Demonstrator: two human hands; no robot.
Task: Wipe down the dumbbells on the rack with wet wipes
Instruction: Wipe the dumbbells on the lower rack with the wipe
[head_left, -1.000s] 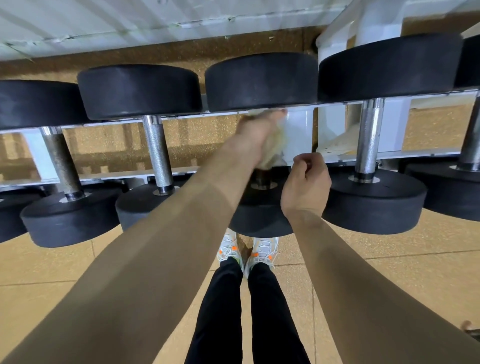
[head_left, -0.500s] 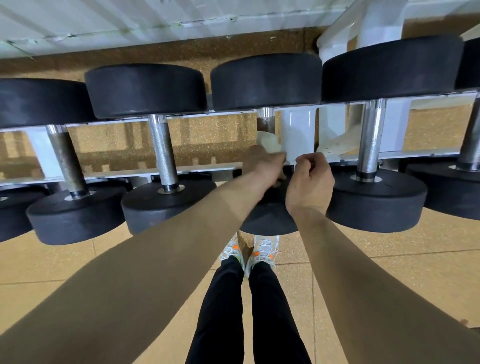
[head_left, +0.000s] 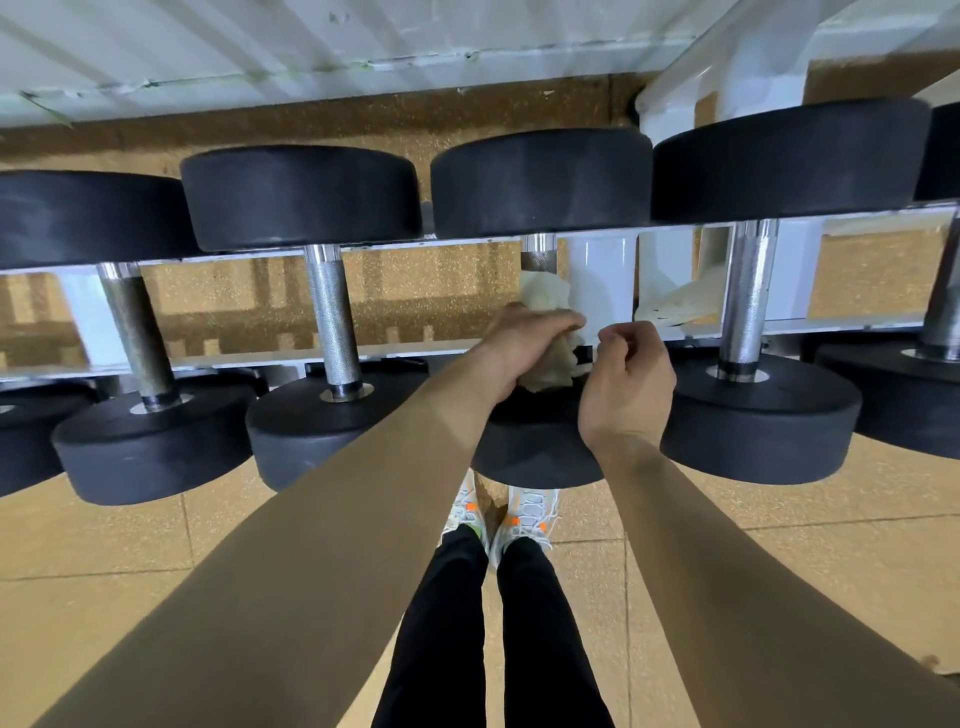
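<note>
Dumbbells (head_left: 301, 197) lie in a row across the middle of the frame on the white rack (head_left: 602, 275), handles pointing toward the camera.

Step in hand: wiping the handle (head_left: 538, 249) of the centre dumbbell (head_left: 540, 182).
- The left hand (head_left: 519, 348) grips a crumpled wet wipe (head_left: 545, 296), which is bunched around the lower part of that handle, just above the near head (head_left: 535, 447).
- The right hand (head_left: 628, 384) sits just right of the wipe with fingers curled. Nothing is visible in them.

Progress, as a judgement: the task is partway through at most. No surface shows wetness or streaks, so it cannot be told which dumbbells are finished. The upper part of the centre handle is uncovered by the wipe. Its two heads and the neighbouring dumbbells probably remain.
</note>
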